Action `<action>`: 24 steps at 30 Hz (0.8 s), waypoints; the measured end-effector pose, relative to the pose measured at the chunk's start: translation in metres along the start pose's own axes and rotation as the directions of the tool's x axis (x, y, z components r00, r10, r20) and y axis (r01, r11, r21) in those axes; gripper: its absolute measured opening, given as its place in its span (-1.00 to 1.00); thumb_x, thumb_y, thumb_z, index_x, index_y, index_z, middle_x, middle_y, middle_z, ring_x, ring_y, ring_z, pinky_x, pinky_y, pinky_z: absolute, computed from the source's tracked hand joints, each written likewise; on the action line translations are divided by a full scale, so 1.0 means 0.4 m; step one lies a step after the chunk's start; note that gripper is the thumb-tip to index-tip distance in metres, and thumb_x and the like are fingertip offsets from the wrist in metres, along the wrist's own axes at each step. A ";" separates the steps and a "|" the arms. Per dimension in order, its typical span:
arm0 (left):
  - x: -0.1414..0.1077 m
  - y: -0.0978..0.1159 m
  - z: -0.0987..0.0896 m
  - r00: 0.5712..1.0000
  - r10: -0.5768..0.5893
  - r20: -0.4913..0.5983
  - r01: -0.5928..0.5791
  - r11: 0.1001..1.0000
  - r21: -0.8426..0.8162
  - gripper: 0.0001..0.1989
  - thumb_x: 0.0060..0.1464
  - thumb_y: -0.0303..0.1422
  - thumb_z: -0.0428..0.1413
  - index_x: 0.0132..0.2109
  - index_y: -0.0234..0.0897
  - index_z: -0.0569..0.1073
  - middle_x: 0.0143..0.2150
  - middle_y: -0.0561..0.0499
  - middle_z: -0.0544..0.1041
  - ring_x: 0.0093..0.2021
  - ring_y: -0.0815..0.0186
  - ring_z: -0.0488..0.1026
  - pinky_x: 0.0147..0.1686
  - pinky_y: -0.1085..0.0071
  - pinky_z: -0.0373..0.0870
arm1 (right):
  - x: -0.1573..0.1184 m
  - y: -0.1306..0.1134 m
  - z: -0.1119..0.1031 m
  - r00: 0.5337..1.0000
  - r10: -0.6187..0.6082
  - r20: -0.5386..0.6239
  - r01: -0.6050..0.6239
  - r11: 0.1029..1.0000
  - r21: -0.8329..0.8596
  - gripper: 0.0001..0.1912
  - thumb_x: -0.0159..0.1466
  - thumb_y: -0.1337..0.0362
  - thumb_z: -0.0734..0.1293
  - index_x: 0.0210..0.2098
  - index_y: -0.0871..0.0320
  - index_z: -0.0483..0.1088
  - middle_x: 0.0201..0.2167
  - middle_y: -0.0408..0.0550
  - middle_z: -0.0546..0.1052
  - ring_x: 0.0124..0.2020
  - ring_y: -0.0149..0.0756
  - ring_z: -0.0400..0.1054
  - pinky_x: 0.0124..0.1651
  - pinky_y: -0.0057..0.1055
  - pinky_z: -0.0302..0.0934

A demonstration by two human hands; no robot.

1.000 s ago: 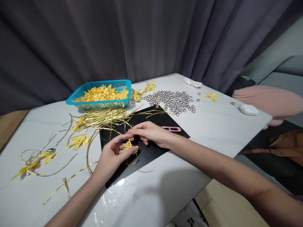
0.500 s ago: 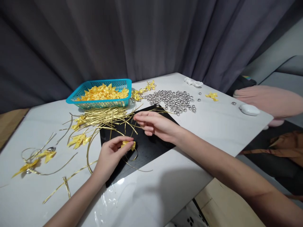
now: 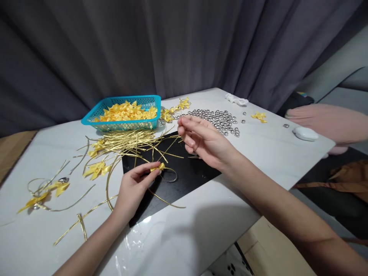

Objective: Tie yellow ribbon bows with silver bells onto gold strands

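Note:
A small yellow ribbon bow (image 3: 160,167) is pinched between the thumb and fingers of my left hand (image 3: 135,186), over the black mat (image 3: 184,174). From the bow a gold cord (image 3: 176,176) curls out in a loop, and another end trails down to the right. My right hand (image 3: 202,140) is raised above the mat's far right part, palm turned inward. Its thumb and fingertips are brought together; whatever they hold is too small or hidden to make out. Part of a metal object (image 3: 194,156) shows beneath that hand.
A blue basket (image 3: 122,123) of yellow bows stands at the back left, with a pile of gold ties (image 3: 129,141) before it. Silver heart-shaped beads (image 3: 222,120) spread behind my right hand. Finished-looking bows (image 3: 59,187) lie left. A white mouse-shaped object (image 3: 305,133) sits right.
My right hand has moved up and to the right, away from the left. The bow in my left hand has turned and risen slightly, its cord loop now reaching further right.

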State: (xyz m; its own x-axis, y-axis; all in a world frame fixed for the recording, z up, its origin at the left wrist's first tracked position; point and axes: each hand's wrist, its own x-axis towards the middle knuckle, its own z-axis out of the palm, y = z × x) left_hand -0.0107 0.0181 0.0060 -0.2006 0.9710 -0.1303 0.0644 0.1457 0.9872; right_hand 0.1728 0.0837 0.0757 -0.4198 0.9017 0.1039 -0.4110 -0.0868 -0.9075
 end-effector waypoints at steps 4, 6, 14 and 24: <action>0.004 -0.009 -0.003 1.000 -0.002 -0.030 0.001 1.000 -0.015 -0.71 -0.23 -0.19 0.32 -0.30 -0.24 0.62 -0.25 -0.05 0.66 -0.22 0.22 0.54 -0.13 0.34 0.42 | -0.007 0.008 0.009 0.999 -0.035 -0.004 0.035 0.997 -0.071 -0.92 0.24 0.29 0.29 -0.36 0.17 0.36 -0.50 -0.27 0.43 -0.69 -0.66 0.09 -0.62 -0.63 0.08; 0.007 -0.015 -0.006 0.998 0.006 -0.057 -0.007 1.000 -0.017 -0.70 -0.23 -0.20 0.32 -0.30 -0.24 0.62 -0.23 -0.05 0.66 -0.19 0.20 0.53 -0.10 0.33 0.39 | -0.016 0.040 0.024 1.000 -0.005 0.024 0.008 0.994 -0.112 -0.91 0.24 0.27 0.30 -0.33 0.16 0.36 -0.52 -0.26 0.46 -0.71 -0.65 0.12 -0.61 -0.62 0.11; 0.006 -0.017 -0.011 0.999 0.048 -0.023 -0.050 0.997 -0.056 -0.71 -0.12 -0.17 0.26 -0.28 -0.27 0.62 -0.18 -0.10 0.64 -0.07 0.12 0.49 0.02 0.25 0.30 | -0.053 0.199 0.085 0.946 0.322 -0.038 -0.324 0.930 -0.174 -0.85 0.28 0.30 0.26 -0.40 0.22 0.27 -0.59 -0.26 0.45 -0.80 -0.66 0.09 -0.70 -0.62 -0.04; 0.007 -0.017 -0.011 0.996 0.024 -0.081 -0.030 0.996 -0.079 -0.74 -0.18 -0.17 0.30 -0.37 -0.27 0.62 -0.28 -0.07 0.65 -0.17 0.17 0.51 -0.10 0.32 0.37 | -0.047 0.219 0.089 0.944 0.314 -0.099 -0.328 0.922 -0.208 -0.82 0.32 0.33 0.21 -0.43 0.20 0.20 -0.63 -0.29 0.40 -0.80 -0.65 0.06 -0.73 -0.63 -0.05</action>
State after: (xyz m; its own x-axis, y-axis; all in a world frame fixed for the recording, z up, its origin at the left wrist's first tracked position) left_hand -0.0159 0.0189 -0.0004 -0.2774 0.9557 -0.0986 -0.0067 0.1007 0.9949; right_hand 0.1160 0.0439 0.0086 -0.4454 0.8662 -0.2267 -0.0726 -0.2873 -0.9551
